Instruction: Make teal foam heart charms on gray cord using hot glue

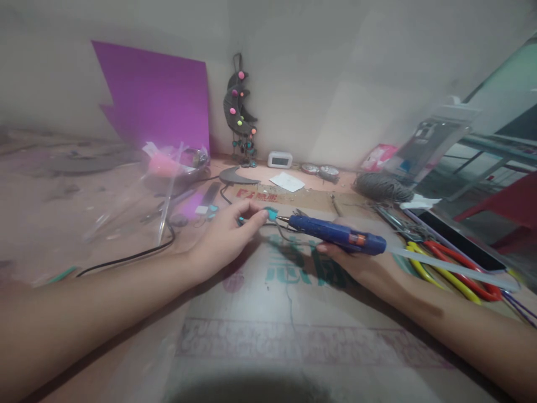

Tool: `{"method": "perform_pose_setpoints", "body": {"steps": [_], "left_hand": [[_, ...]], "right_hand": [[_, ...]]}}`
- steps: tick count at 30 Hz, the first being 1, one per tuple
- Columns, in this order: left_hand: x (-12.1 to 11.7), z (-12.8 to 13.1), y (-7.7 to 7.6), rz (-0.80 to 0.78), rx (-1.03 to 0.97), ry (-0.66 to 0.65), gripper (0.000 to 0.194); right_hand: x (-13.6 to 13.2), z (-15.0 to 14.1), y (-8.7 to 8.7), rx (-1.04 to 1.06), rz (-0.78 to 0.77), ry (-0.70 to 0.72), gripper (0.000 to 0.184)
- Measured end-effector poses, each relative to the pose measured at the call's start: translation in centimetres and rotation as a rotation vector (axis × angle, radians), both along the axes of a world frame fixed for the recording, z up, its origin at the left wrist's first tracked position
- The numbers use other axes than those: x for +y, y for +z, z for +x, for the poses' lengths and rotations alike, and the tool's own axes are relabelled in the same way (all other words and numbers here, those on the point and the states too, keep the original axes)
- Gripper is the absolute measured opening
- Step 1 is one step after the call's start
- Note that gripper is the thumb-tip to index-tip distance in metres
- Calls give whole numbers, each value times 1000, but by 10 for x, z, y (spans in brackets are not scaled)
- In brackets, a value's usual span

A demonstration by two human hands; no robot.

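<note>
Between its thumb and fingers my left hand (229, 232) pinches a small teal piece (272, 214), which looks like felt or foam. A blue hot glue gun (335, 234) is gripped by my right hand (356, 260). Its metal nozzle points left and meets the teal piece, or nearly so; I cannot tell if they touch. A long clear glue stick (444, 264) sticks out of the gun's back end. Beneath both hands lies a printed cardboard sheet (251, 341). My right fingers are partly hidden behind the gun.
Pliers with red handles (464, 268) and a pair with yellow handles (444, 274) lie right, beside a phone (455, 238). Grey yarn (384, 187), a white clock (280, 160) and a grey crescent (239, 176) stand farther back. A moon ornament (238, 106) hangs on the wall. A black cord (130, 256) runs left.
</note>
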State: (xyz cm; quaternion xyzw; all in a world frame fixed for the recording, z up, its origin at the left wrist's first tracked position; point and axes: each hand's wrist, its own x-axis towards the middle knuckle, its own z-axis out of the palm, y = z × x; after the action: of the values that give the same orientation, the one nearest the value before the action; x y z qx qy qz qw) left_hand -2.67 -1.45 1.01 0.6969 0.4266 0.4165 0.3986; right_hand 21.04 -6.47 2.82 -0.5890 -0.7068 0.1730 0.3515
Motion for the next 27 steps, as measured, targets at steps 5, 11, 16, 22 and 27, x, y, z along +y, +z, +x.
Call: {"method": "perform_pose_setpoints", "body": {"steps": [5,11,16,22,27], "left_hand": [[0,0,1,44,21,16,21],[0,0,-1,32,11,4,21],[1,1,-2,-4,1,-7,22],[1,0,-2,4,13,-5,23],[1,0,-1,2,6,-9,23]], "right_hand": [[0,3,-1,-25,-13,-1,24],[-1,3,-1,-51,-12,-39,22],[-2,2,1,-42,-4,-36,22],[-2,5,0,-95,-7,-46,21],[0,6,-3,-98,41,-56,22]]}}
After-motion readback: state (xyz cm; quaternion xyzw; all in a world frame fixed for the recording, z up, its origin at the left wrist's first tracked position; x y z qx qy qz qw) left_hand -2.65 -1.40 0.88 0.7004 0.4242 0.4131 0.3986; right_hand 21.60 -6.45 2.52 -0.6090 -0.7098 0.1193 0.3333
